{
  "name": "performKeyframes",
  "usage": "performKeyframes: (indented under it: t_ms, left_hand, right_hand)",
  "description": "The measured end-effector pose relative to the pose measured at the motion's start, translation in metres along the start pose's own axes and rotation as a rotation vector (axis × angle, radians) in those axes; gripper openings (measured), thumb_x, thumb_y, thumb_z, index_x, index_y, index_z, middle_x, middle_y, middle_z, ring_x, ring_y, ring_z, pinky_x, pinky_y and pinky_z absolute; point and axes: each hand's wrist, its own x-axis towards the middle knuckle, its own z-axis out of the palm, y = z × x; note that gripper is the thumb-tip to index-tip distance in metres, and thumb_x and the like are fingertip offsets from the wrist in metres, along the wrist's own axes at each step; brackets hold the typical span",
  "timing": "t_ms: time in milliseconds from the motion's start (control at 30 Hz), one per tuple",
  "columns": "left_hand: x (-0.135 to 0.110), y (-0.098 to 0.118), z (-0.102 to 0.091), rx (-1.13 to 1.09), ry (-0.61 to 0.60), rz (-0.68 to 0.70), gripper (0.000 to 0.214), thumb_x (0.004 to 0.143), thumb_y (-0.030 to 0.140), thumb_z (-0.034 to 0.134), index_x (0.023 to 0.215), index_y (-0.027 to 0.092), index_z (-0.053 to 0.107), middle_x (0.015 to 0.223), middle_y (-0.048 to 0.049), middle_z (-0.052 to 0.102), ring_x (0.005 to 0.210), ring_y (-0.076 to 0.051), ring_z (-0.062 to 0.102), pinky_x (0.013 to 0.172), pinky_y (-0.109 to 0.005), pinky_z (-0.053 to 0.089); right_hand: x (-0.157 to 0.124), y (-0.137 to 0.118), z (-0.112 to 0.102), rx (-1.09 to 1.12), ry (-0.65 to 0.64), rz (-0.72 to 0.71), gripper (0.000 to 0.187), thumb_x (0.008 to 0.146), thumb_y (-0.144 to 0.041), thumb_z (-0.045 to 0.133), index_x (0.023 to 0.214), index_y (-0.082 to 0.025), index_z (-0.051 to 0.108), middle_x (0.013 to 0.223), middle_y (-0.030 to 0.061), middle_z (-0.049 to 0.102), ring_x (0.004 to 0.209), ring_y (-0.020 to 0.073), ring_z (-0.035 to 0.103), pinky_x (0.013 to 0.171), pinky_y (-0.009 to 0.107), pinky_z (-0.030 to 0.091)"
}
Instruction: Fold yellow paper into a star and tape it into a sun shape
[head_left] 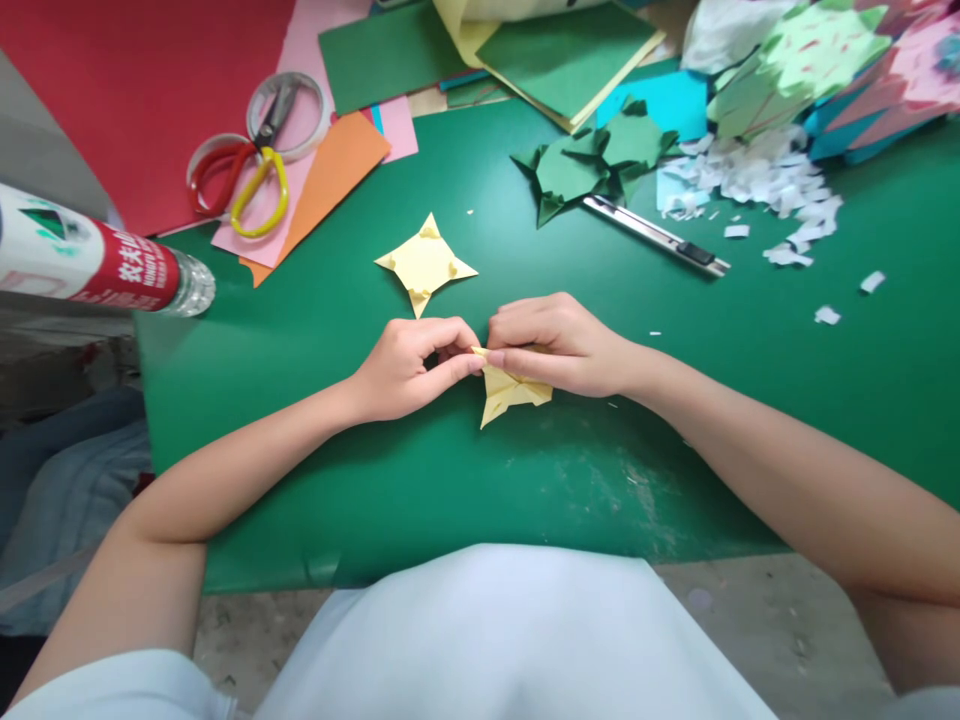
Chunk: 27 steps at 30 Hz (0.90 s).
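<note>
- On the green desk (pixel 337 480), toward its near edge, I had the creased yellow paper (pixel 501 388) between both hands, two of its points showing.
- With the left hand (pixel 409 370) I was pinching the upper-left point, thumb against index finger.
- With the right hand (pixel 559 345) I gripped the same piece beside that point, thumb laid along the top.
- For a clean crease, I judged that the right thumb should anchor the sheet while the left worked only the tip, pressing lightly; a hard tug could have torn or skewed so thin a point.
- The yellow star (pixel 424 263) lay just beyond my hands, a bump near each point, and seemed a handy reference for keeping folds even.
- The right hand covered much of the held piece, so I couldn't count its points or see its underside.
- Nor could I tell whether it touched the desk.
- At the left edge, my view cut off the bottle (pixel 142 265); at the upper right, the pink paper shape (pixel 922 70).
</note>
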Motion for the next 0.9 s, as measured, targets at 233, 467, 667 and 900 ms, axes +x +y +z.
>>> performKeyframes:
  t_ms: [233,467,667,900]
  left_hand:
    - [0.0003,0.0011,-0.0008,0.060,-0.029,-0.027,0.030,0.094,0.039,0.057,0.075,0.016,0.063,0.064,0.0005,0.067,0.055,-0.008,0.057,0.054,-0.019,0.041]
    - [0.0007,0.0021,-0.0019,0.046,-0.043,-0.010,0.029,0.094,0.036,0.056,0.074,0.016,0.061,0.064,0.0010,0.066,0.055,-0.008,0.057,0.054,-0.019,0.041]
    - [-0.0003,0.0024,0.0002,0.113,-0.012,0.051,0.024,0.095,0.027,0.054,0.073,0.017,0.057,0.062,0.0027,0.062,0.054,-0.007,0.054,0.054,-0.019,0.040]
    - [-0.0014,0.0032,0.0020,0.218,0.006,0.091,0.024,0.096,0.022,0.046,0.072,0.018,0.053,0.062,0.0028,0.058,0.056,-0.008,0.051,0.056,-0.020,0.040]
  right_hand:
    - [0.0002,0.0011,-0.0007,0.000,-0.035,-0.009,0.040,0.102,-0.036,0.041,0.067,-0.018,0.048,0.061,-0.0033,0.044,0.060,0.0080,0.041,0.062,0.023,0.032]
    - [0.0005,0.0006,0.0002,-0.009,-0.047,-0.014,0.039,0.101,-0.034,0.042,0.067,-0.018,0.049,0.061,-0.0032,0.045,0.060,0.0080,0.041,0.062,0.023,0.031]
    - [0.0005,-0.0004,0.0012,-0.044,-0.041,-0.002,0.042,0.102,-0.038,0.040,0.067,-0.018,0.047,0.061,-0.0034,0.043,0.060,0.0080,0.039,0.061,0.023,0.030]
    - [0.0010,-0.0003,0.0023,-0.055,-0.041,0.001,0.043,0.103,-0.040,0.038,0.067,-0.018,0.046,0.060,-0.0038,0.042,0.060,0.0082,0.039,0.062,0.023,0.030]
